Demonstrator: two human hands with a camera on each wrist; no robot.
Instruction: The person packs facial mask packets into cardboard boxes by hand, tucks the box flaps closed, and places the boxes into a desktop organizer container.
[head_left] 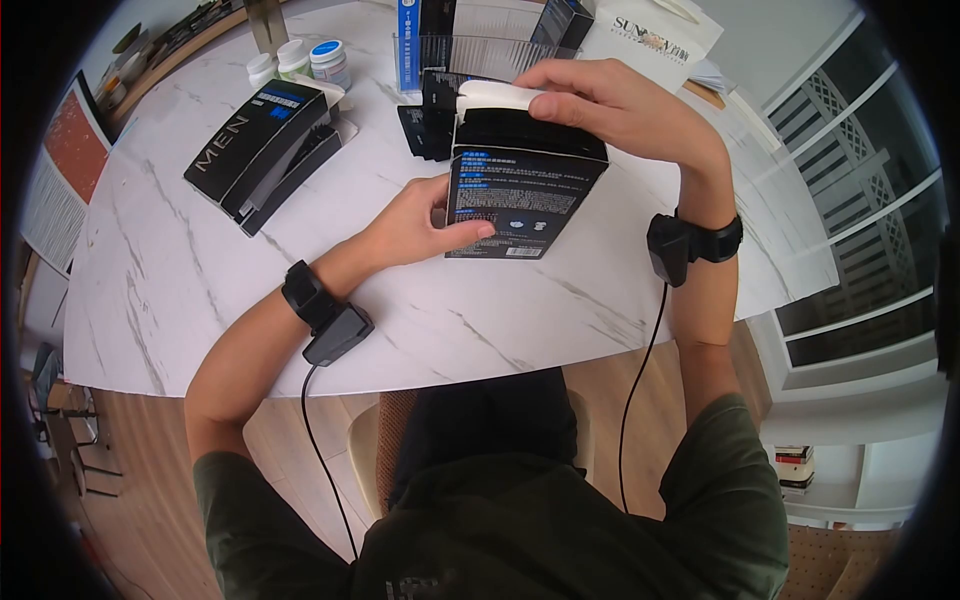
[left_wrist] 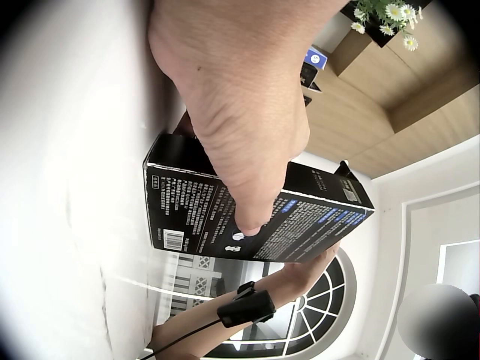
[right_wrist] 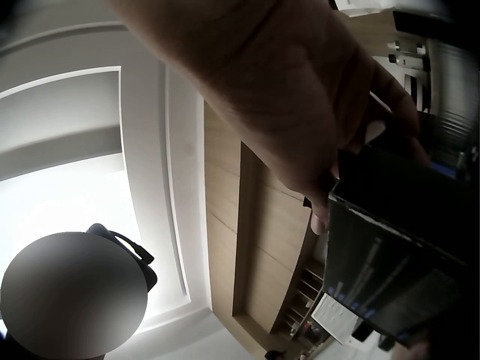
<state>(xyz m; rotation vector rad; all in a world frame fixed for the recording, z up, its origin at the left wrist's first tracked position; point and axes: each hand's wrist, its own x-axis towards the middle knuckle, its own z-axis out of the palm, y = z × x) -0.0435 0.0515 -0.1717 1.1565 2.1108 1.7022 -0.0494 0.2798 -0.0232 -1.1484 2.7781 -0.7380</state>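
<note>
A black box with small printed text stands upright on or just above the table in the head view, its white-lined flap raised at the top. My left hand grips its lower left side, thumb across the printed face; the left wrist view shows this thumb of the left hand on the box. At the top, my right hand pinches the flap area between thumb and fingers. In the right wrist view the right hand is at the edge of the dark box, its fingertips partly hidden.
Another black box marked MEN lies to the left, its far end open. Behind it are several bottles, one with a blue lid. A clear organizer holds boxes at the back, beside a white paper bag. The table's edge curves in front.
</note>
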